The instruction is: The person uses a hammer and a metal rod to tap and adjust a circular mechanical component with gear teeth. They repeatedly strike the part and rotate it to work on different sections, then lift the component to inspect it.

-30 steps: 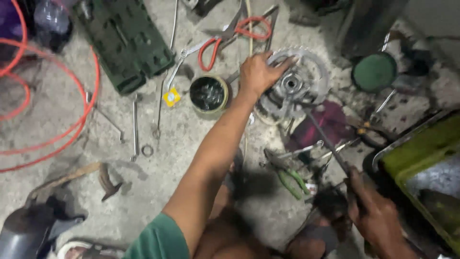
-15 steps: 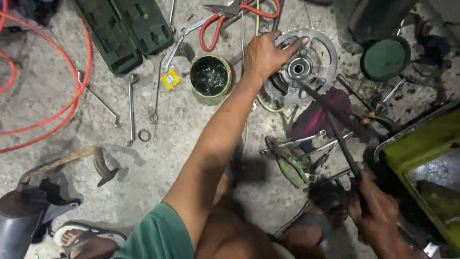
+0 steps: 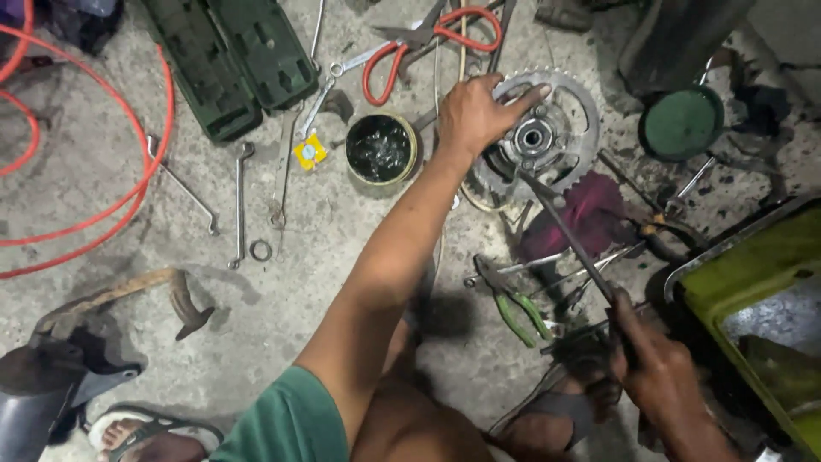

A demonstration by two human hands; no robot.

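Sprocket wheel [image 3: 547, 137] lying flat on the concrete floor [image 3: 282, 282], toward its far edge | being steadied by the left hand [image 3: 475, 111], fingers spread over the rim | long rod [image 3: 571, 239] being gripped by the closed right hand [image 3: 654, 364], axis running up-left to the hub.

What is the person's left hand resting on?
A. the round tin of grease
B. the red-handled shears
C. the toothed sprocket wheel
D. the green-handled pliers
C: the left hand lies flat on the rim of the sprocket wheel, while the right hand grips a long rod angled toward its hub.
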